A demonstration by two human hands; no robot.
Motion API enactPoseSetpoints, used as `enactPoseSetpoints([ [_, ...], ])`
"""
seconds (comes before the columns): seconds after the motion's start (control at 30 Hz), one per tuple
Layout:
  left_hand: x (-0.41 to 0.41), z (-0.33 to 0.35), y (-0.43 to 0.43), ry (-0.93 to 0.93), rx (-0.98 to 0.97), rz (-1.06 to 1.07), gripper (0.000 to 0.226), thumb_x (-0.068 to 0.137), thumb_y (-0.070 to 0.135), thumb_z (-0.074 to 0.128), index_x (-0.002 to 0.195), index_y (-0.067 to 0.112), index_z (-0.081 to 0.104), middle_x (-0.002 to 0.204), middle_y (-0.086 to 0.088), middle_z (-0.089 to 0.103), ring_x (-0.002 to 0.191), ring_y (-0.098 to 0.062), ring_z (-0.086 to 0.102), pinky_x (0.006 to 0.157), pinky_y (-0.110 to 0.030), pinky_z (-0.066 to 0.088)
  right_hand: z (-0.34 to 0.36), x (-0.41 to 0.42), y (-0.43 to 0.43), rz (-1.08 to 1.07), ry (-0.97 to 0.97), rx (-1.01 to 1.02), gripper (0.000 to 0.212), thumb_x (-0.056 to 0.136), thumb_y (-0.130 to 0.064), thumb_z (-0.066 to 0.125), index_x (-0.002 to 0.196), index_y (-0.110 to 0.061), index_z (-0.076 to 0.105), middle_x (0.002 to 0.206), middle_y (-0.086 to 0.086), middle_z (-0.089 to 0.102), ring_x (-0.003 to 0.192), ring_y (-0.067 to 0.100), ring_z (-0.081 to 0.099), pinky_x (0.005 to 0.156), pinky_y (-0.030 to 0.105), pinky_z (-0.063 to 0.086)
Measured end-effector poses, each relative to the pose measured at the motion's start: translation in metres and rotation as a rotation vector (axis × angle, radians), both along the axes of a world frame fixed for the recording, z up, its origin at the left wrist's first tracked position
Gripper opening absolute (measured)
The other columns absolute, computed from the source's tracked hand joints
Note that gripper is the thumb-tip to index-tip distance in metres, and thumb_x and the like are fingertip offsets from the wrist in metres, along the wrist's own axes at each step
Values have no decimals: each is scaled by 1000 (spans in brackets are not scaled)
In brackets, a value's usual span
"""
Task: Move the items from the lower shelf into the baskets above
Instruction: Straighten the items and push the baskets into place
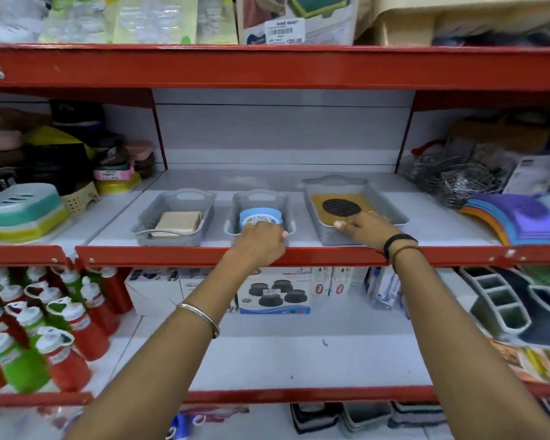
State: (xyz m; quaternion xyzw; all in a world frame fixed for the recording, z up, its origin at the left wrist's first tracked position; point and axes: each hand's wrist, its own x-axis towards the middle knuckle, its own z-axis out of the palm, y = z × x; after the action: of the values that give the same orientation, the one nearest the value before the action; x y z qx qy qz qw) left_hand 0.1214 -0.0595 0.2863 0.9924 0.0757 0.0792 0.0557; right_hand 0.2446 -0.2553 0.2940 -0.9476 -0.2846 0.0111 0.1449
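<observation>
Both my forearms reach up from the bottom of the view, a thin metal bangle (200, 315) on the left wrist and dark cords (400, 242) on the right. I see my left hand (261, 246) at the front rim of the middle basket (257, 198), fingers curled together over its edge; whether they truly grip it I cannot tell. Inside sits a round blue item (260, 217) with a patterned white top. My right hand (365, 228) rests on the near edge of the right basket (346, 185), fingers bent and close together, touching a flat mustard-yellow pad (318, 204) that bears a dark oval mesh (341, 208). In the left basket (175, 217) lies a cream rectangular block (179, 223). All three baskets are grey plastic with cut-out handles, standing on a pale shelf (115, 227) edged in red metal. On the lower shelf (315, 360), a white box (273, 290) picturing black round stands sits at the back.
</observation>
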Motion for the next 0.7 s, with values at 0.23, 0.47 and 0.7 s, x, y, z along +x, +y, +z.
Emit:
enactPoseSetpoints([
  [0.23, -2, 8, -12, 40, -64, 85, 36, 96, 23, 35, 116, 4, 57, 129, -21, 56, 120, -37, 49, 101, -43, 36, -4, -17, -16, 47, 5, 54, 54, 94, -50, 40, 49, -20, 34, 55, 0, 41, 67, 23, 46, 70, 34, 36],
  [0.47, -12, 19, -20, 96, -157, 112, 39, 98, 23, 32, 123, 2, 55, 133, -20, 53, 122, -34, 47, 104, -41, 35, 3, -31, -15, -8, 46, 90, 52, 93, -49, 44, 49, -21, 37, 55, -3, 40, 73, 24, 48, 74, 32, 37],
  [0.7, -19, 18, -10, 12, -113, 2, 35, 98, 24, 34, 111, 3, 58, 122, -19, 59, 116, -36, 52, 96, -42, 40, 7, -46, -10, -20, -135, 130, 42, 92, -47, 46, 90, -11, 68, 96, 13, 71, 96, 31, 63, 90, 38, 43],
])
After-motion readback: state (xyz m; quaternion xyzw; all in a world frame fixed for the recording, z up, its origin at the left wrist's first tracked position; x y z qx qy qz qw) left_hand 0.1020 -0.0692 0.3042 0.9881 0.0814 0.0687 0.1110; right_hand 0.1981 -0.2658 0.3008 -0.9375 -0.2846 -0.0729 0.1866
